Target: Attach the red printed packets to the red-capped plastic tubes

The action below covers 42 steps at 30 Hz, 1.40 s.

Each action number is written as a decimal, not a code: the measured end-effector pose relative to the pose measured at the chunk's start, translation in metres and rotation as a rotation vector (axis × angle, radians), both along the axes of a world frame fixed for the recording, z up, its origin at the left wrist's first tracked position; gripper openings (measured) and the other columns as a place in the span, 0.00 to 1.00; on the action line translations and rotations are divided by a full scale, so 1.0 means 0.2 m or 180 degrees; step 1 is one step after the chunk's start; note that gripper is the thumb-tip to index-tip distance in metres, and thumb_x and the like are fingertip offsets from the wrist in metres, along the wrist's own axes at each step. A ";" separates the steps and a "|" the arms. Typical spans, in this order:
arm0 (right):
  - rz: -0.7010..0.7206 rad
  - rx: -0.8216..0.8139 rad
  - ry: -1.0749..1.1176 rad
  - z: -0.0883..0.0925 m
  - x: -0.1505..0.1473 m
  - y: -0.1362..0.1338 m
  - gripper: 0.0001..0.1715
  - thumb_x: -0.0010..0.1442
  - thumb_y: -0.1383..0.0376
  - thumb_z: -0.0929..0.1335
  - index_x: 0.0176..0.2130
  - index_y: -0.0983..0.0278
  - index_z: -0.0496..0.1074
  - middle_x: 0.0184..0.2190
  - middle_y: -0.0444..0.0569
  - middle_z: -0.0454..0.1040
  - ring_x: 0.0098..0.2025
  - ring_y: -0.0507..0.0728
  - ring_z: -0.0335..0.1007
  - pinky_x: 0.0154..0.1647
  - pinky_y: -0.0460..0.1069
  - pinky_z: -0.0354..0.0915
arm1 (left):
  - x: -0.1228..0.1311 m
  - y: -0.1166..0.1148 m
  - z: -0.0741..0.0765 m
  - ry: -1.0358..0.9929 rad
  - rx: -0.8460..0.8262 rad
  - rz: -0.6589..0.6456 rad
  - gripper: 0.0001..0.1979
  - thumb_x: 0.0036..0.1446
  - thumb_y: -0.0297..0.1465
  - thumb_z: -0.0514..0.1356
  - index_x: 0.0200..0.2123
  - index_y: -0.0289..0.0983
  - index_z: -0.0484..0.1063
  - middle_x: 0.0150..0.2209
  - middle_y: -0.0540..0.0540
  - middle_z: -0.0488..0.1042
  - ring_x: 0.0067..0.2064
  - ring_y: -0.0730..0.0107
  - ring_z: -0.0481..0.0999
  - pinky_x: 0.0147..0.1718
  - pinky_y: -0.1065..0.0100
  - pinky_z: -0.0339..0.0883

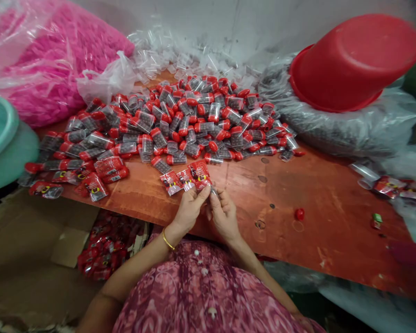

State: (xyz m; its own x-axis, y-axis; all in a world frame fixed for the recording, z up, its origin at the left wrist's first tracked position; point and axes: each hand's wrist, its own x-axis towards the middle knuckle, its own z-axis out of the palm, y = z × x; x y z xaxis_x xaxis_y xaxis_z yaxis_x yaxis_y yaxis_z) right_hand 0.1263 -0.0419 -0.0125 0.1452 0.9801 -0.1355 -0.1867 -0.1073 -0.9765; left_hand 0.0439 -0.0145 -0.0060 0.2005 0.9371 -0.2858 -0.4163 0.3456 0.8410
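My left hand (188,210) pinches a red printed plastic sleeve (200,173) near the front edge of the table. My right hand (224,216) meets it at the sleeve's lower edge, thumb and fingers closed together. What lies between those right fingers is mostly hidden. Just left of the held sleeve are two more printed sleeves, one a red square (171,182) lying on the wood. Behind my hands spreads a heap of clear little containers with red caps (190,122), dark pieces inside them.
Several wrapped containers (95,186) lie at the left, above a cardboard box (38,249) holding more. A pink-filled bag (65,55), a teal tub (7,143) and a red bucket (350,64) on a plastic bag surround the heap. A loose red cap (299,213) sits at right.
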 end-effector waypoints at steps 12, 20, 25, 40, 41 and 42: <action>-0.0190 0.0088 -0.0236 0.02 0.00 -0.01 0.16 0.57 0.52 0.65 0.37 0.61 0.64 0.18 0.36 0.61 0.14 0.46 0.52 0.13 0.43 0.52 | -0.01 -0.05 0.00 0.0276 0.0175 0.0098 0.22 0.45 0.50 0.63 0.27 0.35 0.74 0.20 0.51 0.70 0.20 0.76 0.65 0.19 0.72 0.61; 0.0370 0.0053 0.0139 -0.01 0.05 -0.01 0.20 0.54 0.49 0.66 0.38 0.62 0.65 0.18 0.37 0.64 0.14 0.45 0.56 0.15 0.43 0.53 | -0.07 0.07 0.00 0.0145 0.0288 0.0168 0.17 0.48 0.43 0.63 0.29 0.33 0.76 0.26 0.47 0.76 0.27 0.72 0.72 0.30 0.71 0.67; 0.0333 0.0036 0.0055 0.01 0.06 -0.01 0.21 0.53 0.48 0.67 0.31 0.63 0.65 0.15 0.36 0.62 0.12 0.44 0.51 0.13 0.42 0.49 | -0.05 0.05 0.03 0.0654 0.0296 0.0049 0.13 0.47 0.38 0.64 0.30 0.32 0.77 0.25 0.47 0.76 0.28 0.71 0.73 0.30 0.71 0.67; 0.0089 0.0215 -0.0224 -0.06 0.08 0.03 0.18 0.45 0.54 0.74 0.25 0.62 0.67 0.17 0.37 0.67 0.17 0.47 0.61 0.20 0.44 0.60 | -0.03 0.01 0.01 -0.0414 -0.0125 -0.0026 0.19 0.42 0.44 0.67 0.29 0.33 0.73 0.29 0.47 0.76 0.33 0.71 0.74 0.32 0.72 0.67; -0.0034 0.0342 -0.0385 -0.06 0.08 0.04 0.20 0.43 0.54 0.74 0.22 0.63 0.64 0.16 0.36 0.65 0.17 0.46 0.59 0.19 0.43 0.58 | -0.04 -0.01 0.00 -0.0465 -0.0180 -0.0009 0.19 0.41 0.43 0.67 0.29 0.33 0.73 0.28 0.48 0.75 0.33 0.71 0.74 0.33 0.72 0.67; -0.0126 0.0483 -0.0596 -0.07 0.08 0.06 0.21 0.42 0.54 0.75 0.21 0.63 0.63 0.15 0.36 0.62 0.17 0.46 0.56 0.19 0.43 0.56 | -0.04 -0.02 0.00 -0.0503 -0.0252 0.0004 0.18 0.41 0.42 0.68 0.29 0.33 0.73 0.27 0.49 0.75 0.33 0.72 0.74 0.33 0.72 0.67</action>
